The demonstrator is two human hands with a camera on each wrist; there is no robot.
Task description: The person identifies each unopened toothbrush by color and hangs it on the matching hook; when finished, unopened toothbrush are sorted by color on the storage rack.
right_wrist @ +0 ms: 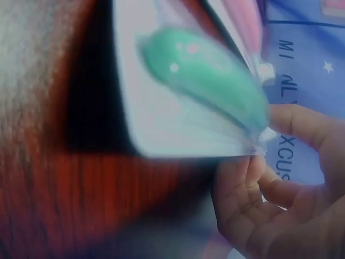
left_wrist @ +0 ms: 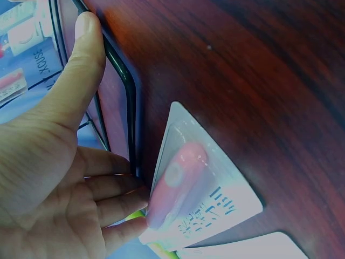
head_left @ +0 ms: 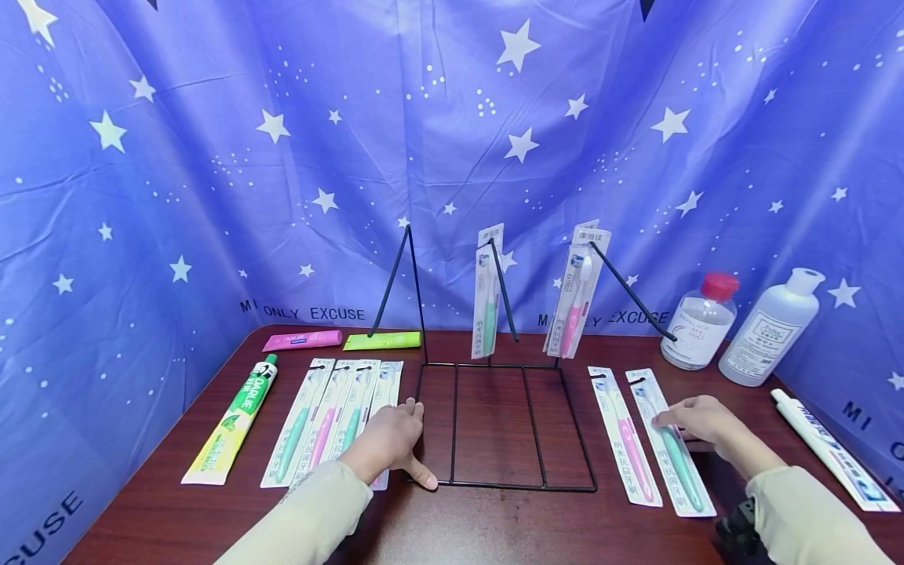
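Observation:
My left hand [head_left: 391, 439] rests at the near left corner of a black wire display rack [head_left: 523, 487]. Its straight thumb presses the front rail, and the other fingers extend along the side wire. Beside those fingers lies a packaged pink toothbrush [left_wrist: 180, 178]. My right hand [head_left: 706, 424] pinches the edge of a packaged green toothbrush [head_left: 681, 475] between thumb and fingers; the right wrist view shows the green handle [right_wrist: 210, 75] under clear plastic. Left of it lies another packaged pink toothbrush [head_left: 631, 447]. From the rack's hooks hang a packaged green toothbrush [head_left: 487, 314] and packaged pink toothbrushes [head_left: 575, 306].
Several packaged toothbrushes [head_left: 300, 428] lie side by side at the left. A yellow-green toothpaste tube [head_left: 231, 424], a pink tube [head_left: 304, 340] and a lime tube [head_left: 384, 340] lie around them. At right are a red-capped bottle [head_left: 699, 322], a white bottle [head_left: 772, 329] and a white toothpaste tube [head_left: 833, 451].

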